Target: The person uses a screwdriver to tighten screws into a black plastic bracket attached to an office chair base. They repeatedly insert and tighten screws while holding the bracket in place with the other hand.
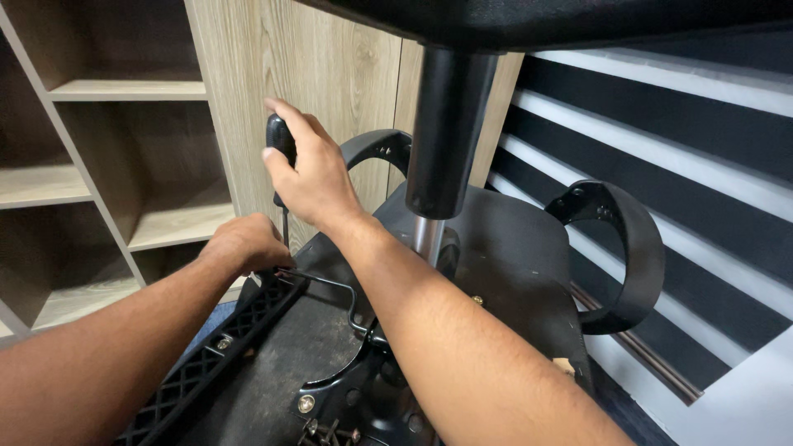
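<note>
My right hand point(310, 169) is raised in front of the light wood-grain cabinet panel point(330, 74), fingers curled tight around the black rounded handle of a screwdriver point(281, 140), index finger stretched over its top. The thin metal shaft drops straight down from my fist toward the edge of the overturned black office chair seat point(512, 248). My right forearm runs up from the lower right, crossing over the seat's underside.

My left hand point(246, 244) sits lower, knuckles up, fingers folded down at the tip of the shaft where it meets the black lattice-patterned plastic chair back point(223, 347); what the fingertips pinch I cannot tell, as they are hidden under the hand. My left forearm reaches in from the lower left.

Just beside my right wrist stands the black cylindrical gas-lift column point(446, 132) with its chrome inner tube below. Two curved black plastic armrests point(628, 248) rise behind and to the right. A bent black metal lever rod point(339, 289) lies across the seat pan. Open wooden shelves point(124, 91) fill the left.
</note>
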